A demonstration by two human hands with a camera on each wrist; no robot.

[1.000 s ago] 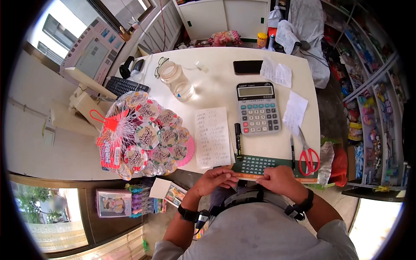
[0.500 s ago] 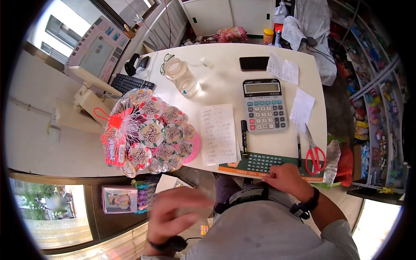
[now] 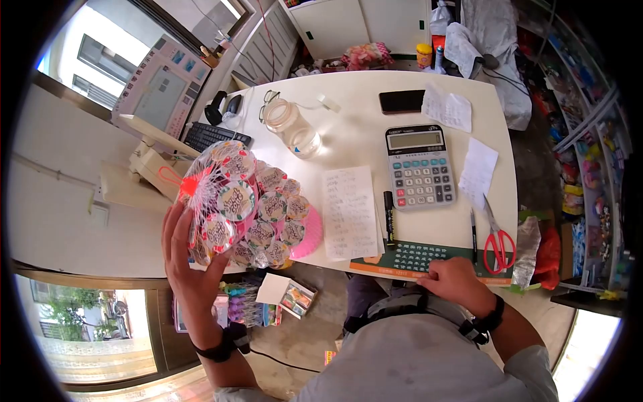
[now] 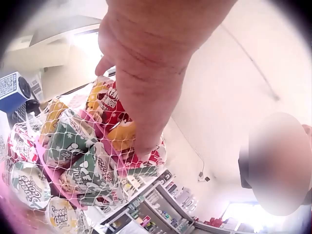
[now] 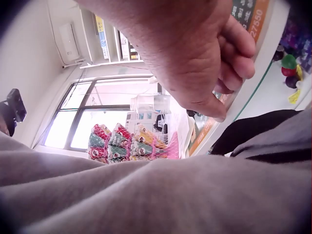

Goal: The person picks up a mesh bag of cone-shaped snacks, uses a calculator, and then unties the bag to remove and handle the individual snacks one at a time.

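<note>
Fingers spread wide, a person's left hand (image 3: 190,276) lies against the side of a netted bag of cups (image 3: 236,199), at the near left edge of a white table (image 3: 358,137). The right hand (image 3: 461,287), loosely curled around nothing visible, rests at the near edge by a printed sheet (image 3: 412,256). White tabletop stretches between glass jar (image 3: 305,139) and calculator (image 3: 422,169).

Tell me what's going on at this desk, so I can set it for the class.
A person at a white desk touches a net bag of lidded cups with the left hand. The right hand is at the near edge of a green printed sheet, holding nothing visible. The handwritten list, calculator and red-handled scissors lie on the desk, untouched.
</note>
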